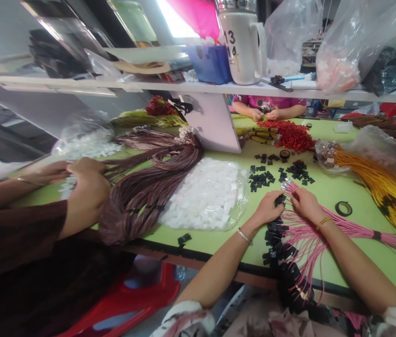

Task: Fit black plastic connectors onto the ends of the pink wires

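My left hand point(268, 208) has its fingers closed on a small black connector housing point(280, 200). Close beside it on the right, my right hand point(306, 204) is pinched over the pink wires point(347, 225); the wire between its fingertips is mostly hidden. Bare metal terminals point(287, 184) show at the bundle's near-left end, just beyond both hands. Black housings fitted on pink wires point(275, 241) trail from under my left wrist down over the table edge. Loose black housings point(261, 179) lie on the green table beyond my hands.
A bag of white connectors point(207, 194) and brown wire bundles point(149, 187) lie left, where a co-worker's hands point(87, 171) work. Black tape point(343, 208) and yellow wires point(387, 175) lie right. Another person sits opposite behind red parts point(291, 135). A shelf point(170, 87) crosses above, bearing a mug point(243, 44).
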A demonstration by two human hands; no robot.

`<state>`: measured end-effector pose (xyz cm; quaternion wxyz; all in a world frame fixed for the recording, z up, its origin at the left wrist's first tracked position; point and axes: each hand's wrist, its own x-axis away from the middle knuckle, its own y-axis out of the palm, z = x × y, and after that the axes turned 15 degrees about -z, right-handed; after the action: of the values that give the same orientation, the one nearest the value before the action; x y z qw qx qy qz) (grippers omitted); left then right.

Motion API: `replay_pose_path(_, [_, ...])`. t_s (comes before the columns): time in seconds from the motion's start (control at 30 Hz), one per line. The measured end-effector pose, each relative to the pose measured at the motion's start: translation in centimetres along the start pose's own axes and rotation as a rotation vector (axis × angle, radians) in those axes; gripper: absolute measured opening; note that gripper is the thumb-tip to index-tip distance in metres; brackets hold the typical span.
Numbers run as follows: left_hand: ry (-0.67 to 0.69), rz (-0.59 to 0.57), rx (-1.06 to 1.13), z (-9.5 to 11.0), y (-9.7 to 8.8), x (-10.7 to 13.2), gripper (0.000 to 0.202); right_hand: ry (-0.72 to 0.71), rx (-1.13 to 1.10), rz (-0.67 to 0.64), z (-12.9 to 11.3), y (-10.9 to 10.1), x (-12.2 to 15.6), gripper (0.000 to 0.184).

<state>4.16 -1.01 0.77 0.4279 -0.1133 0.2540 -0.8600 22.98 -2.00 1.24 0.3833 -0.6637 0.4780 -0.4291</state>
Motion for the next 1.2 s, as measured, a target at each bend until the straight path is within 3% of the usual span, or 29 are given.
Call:
replay_pose_path(0.23, [-0.118,-0.200,-0.266,1.5,-0.8,1.7,0.024,0.030,0.144,-0.070,-1.1,-0.2,-0.2,0.024])
replay_pose_path(0.4, [0.041,-0.461,-0.244,1.8,-1.3,3.0,0.016,-0.050,0.252,-0.024,-1.4,0.3,0.1,0.024])
replay_pose_path(0.57, [0.152,-0.504,-0.170,1.5,-1.7,3.7,0.021,0.037,0.233,0.016,-1.1,0.6,0.2,0.035])
replay_pose_path(0.63, [0.159,-0.507,-0.171,1.5,-1.8,3.9,0.023,0.009,0.266,0.017,-1.1,0.6,0.1,0.034])
replay_pose_path(0.77, [0.137,-0.471,-0.164,1.7,-1.8,4.2,0.026,-0.095,0.344,-0.019,-1.5,0.7,0.1,0.030])
replay_pose_path(0.97, [0.032,-0.391,0.013,0.9,-2.3,4.1,0.029,-0.089,0.403,-0.099,-1.8,0.9,-0.2,0.025])
replay_pose_path(1.07, [-0.050,-0.264,0.034,0.3,-2.9,2.9,0.030,-0.105,0.382,-0.071,-1.6,1.1,-0.2,0.024])
replay_pose_path(1.2, [-0.158,0.024,-0.095,-0.7,-3.8,0.0,0.026,-0.034,0.236,-0.029,-1.3,0.8,0.0,0.027])
